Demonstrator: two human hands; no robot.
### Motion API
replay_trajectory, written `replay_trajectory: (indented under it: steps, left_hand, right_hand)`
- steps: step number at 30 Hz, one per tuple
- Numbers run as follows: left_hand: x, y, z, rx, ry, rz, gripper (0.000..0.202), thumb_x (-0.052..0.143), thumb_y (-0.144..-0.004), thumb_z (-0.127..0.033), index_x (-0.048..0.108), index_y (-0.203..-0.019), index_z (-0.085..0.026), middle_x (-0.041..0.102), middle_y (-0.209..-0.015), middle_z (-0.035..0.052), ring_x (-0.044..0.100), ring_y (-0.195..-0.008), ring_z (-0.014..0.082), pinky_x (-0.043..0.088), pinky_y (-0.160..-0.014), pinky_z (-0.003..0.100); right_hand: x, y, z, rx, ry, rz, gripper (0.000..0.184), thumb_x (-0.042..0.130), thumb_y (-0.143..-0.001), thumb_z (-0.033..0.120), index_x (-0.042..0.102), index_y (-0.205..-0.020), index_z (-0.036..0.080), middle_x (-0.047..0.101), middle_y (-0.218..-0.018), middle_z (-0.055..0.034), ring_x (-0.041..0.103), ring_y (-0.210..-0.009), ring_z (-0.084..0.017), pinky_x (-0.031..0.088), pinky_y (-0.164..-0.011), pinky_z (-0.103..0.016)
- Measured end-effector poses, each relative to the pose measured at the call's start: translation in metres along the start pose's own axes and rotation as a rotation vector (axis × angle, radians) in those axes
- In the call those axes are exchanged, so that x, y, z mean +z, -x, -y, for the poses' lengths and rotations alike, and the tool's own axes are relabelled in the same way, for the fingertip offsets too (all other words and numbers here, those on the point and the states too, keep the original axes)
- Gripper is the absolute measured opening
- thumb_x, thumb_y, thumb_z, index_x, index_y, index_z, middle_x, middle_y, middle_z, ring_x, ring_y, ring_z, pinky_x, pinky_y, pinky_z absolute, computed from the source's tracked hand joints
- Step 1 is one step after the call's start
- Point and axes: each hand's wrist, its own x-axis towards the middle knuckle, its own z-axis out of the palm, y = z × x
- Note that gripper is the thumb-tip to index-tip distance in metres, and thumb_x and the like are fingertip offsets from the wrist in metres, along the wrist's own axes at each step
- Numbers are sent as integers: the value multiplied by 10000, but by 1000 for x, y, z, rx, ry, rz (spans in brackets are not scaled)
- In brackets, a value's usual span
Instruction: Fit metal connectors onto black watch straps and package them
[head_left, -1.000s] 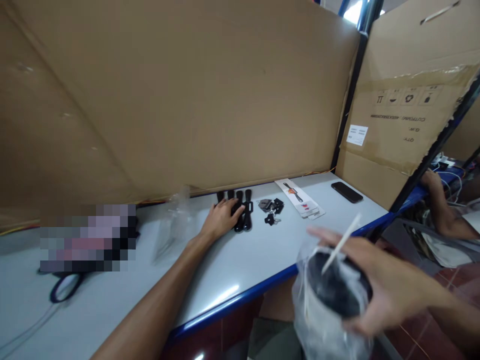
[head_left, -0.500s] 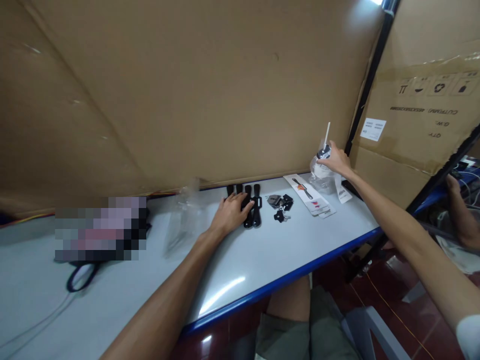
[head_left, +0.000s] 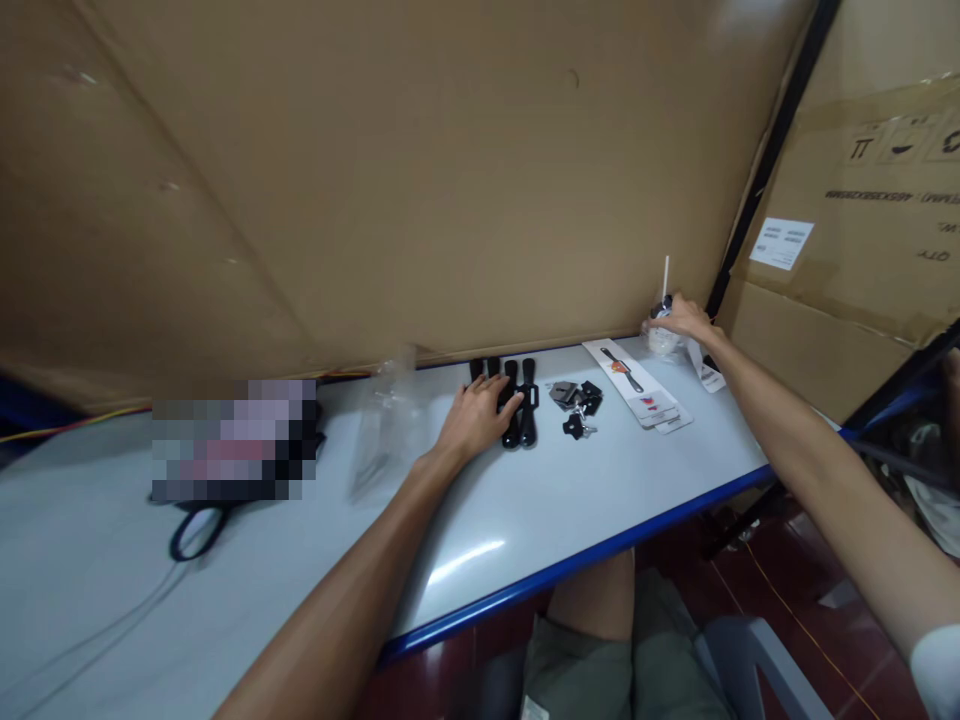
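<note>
My left hand [head_left: 480,415] lies palm down with fingers spread over a row of several black spokeshave bodies [head_left: 528,405], partly covering them. At the back right corner of the table, my right hand [head_left: 684,318] curls around the top of a drink cup [head_left: 661,338]. A white straw [head_left: 666,280] sticks up from it, and clear plastic wraps its sides. Between my hands are a small pile of dark metal blades [head_left: 574,395] and black parts with screws [head_left: 576,426]. Printed packaging cards [head_left: 637,385] lie overlapped near the cup.
A crumpled clear plastic bag [head_left: 386,430] lies left of my left hand. Farther left sits a blurred-out item with a black loop strap [head_left: 199,535]. Cardboard walls [head_left: 450,200] border the back and right. The table's blue front edge [head_left: 570,570] runs above my legs.
The view has shifted, so the tabletop items appear farther right. My right hand and the cup are slightly lower against the table. My left hand stays on the spokeshave bodies.
</note>
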Motion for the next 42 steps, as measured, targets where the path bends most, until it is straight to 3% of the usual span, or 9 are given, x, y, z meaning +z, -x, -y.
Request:
replay_trajectory:
  steps: [5, 8, 10, 15, 20, 25, 30, 37, 42]
  left_hand:
    - [2, -2, 4, 9, -15, -27, 545, 425, -1004, -439, 595, -1401, -107, 596, -1461, 180, 460, -1435, 329, 334, -1188, 494]
    - [3, -3, 4, 24, -19, -35, 545, 438, -998, -453, 604, -1392, -115, 605, -1449, 175, 482, -1418, 306, 359, -1174, 434]
    - [3, -4, 4, 22, -21, -36, 546, 444, -998, -454, 608, -1387, -107, 612, -1438, 182, 482, -1417, 309, 361, -1171, 432]
    - [-1, -2, 1, 14, -12, -56, 527, 446, -1006, -444, 608, -1388, -119, 615, -1439, 173, 494, -1405, 312, 364, -1170, 462]
    - [-6, 2, -1, -30, -48, -62, 505, 449, -1005, -424, 611, -1382, -130, 610, -1451, 159, 493, -1411, 295, 375, -1171, 451]
    - [-12, 4, -8, -143, -135, -47, 486, 489, -981, -408, 624, -1367, -146, 632, -1411, 156, 566, -1317, 307, 443, -1093, 423]
    - [-21, 9, -19, -243, -264, -8, 469, 491, -966, -455, 679, -1288, -169, 646, -1322, 172, 588, -1213, 351, 477, -989, 447]
    - [-25, 13, -30, -228, -384, -60, 443, 472, -967, -450, 721, -1185, -155, 647, -1223, 196, 548, -1171, 369, 453, -948, 461]
    - [-25, 12, -31, -214, -296, -85, 440, 430, -984, -431, 719, -1212, -190, 669, -1200, 172, 563, -1150, 351, 451, -944, 448]
  right_hand:
    - [-29, 25, 5, 15, -45, -90, 954, 774, -801, 508, 357, -1525, 48, 504, -1450, -316, 453, -1367, -439, 383, -1082, -552]
    - [-41, 57, 13, -119, -112, -401, 628, 608, -933, 386, 465, -1467, 87, 556, -1410, -257, 500, -1324, -390, 388, -1084, -524]
    - [-44, 77, 24, -252, -185, -464, 437, 484, -985, 341, 584, -1359, 141, 655, -1291, -186, 595, -1200, -324, 442, -1032, -453]
    - [-33, 94, 65, -316, -136, -286, 343, 454, -992, 342, 739, -1099, 184, 756, -1089, -122, 683, -1025, -265, 497, -885, -352]
    - [8, 92, 89, -291, 85, -8, 492, 532, -970, 534, 744, -1133, 120, 727, -1169, -228, 679, -1118, -330, 503, -905, -390]
    - [40, 99, 87, -313, 111, -6, 474, 504, -995, 485, 739, -1165, 110, 712, -1213, -238, 663, -1166, -336, 500, -918, -376]
    - [39, 93, 74, -225, 103, 26, 417, 519, -991, 418, 754, -1133, 103, 725, -1181, -238, 685, -1141, -332, 500, -887, -357]
    - [49, 94, 65, -199, 92, 149, 654, 555, -922, 657, 717, -1202, 88, 696, -1240, -260, 662, -1176, -378, 495, -919, -411]
    - [53, 102, 72, -213, 113, 131, 565, 680, -853, 520, 696, -1230, 100, 703, -1239, -234, 674, -1147, -351, 508, -893, -373]
